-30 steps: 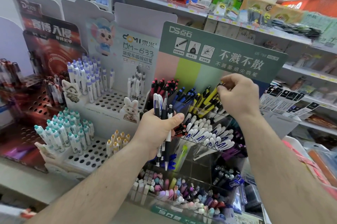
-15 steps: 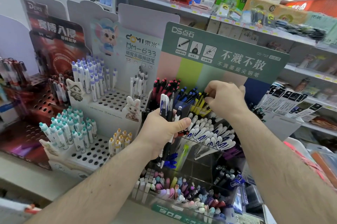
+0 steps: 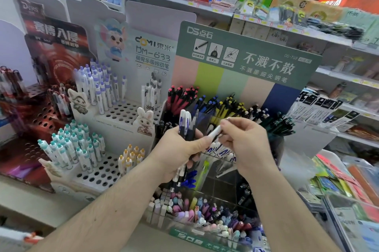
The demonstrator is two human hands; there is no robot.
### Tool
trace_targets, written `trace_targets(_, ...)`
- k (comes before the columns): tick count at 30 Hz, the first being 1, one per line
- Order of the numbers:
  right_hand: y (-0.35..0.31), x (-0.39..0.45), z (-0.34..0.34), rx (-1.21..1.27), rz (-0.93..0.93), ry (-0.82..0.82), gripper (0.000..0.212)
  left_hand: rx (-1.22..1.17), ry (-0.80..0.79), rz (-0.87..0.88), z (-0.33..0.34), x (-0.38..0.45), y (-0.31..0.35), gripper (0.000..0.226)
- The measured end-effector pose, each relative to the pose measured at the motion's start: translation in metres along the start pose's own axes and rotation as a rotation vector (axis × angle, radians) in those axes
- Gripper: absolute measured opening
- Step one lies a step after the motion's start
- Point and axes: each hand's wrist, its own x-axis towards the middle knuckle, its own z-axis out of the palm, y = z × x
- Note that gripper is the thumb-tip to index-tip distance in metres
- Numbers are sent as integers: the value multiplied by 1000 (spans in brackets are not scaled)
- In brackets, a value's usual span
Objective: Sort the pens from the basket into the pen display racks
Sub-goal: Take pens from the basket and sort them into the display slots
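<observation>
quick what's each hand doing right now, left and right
Left hand: closed around a bunch of pens, held upright.
Right hand: fingers pinching one white pen beside that bunch.

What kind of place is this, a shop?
Most likely a shop's stationery aisle: branded pen racks full of pens, a green display sign, and stocked shelves with price tags behind.

Pen racks on counter
</observation>
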Motion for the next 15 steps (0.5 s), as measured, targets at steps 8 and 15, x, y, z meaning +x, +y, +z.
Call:
trace_targets(8, 18, 3, -21, 452, 192, 265, 4, -358, -43, -58, 10, -3, 2, 21)
trace_targets(15, -2, 6, -40, 498, 57, 377, 6, -585, -84, -79, 35, 9, 9, 29)
